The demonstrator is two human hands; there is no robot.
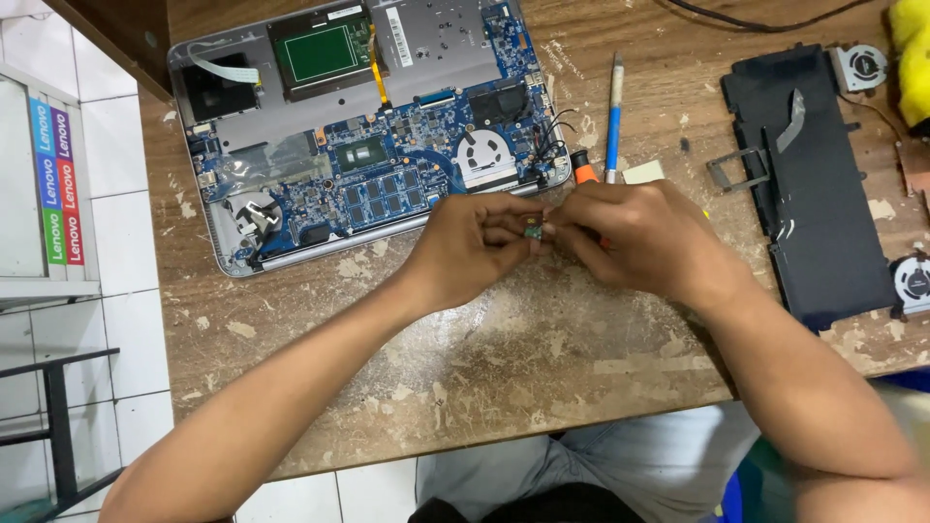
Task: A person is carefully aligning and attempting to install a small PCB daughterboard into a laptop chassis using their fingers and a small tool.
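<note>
You get bright, even overhead light; soft shadows fall toward 6 o'clock. Focus is sharp centrally, with mild wide-angle stretch toward the edges.

White box, coloured label strips [58,184], far left.

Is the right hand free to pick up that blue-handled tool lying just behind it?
Probably not yet: the right hand and left hand together pinch a small green part. The blue-handled tool lies unobstructed close behind.
</note>
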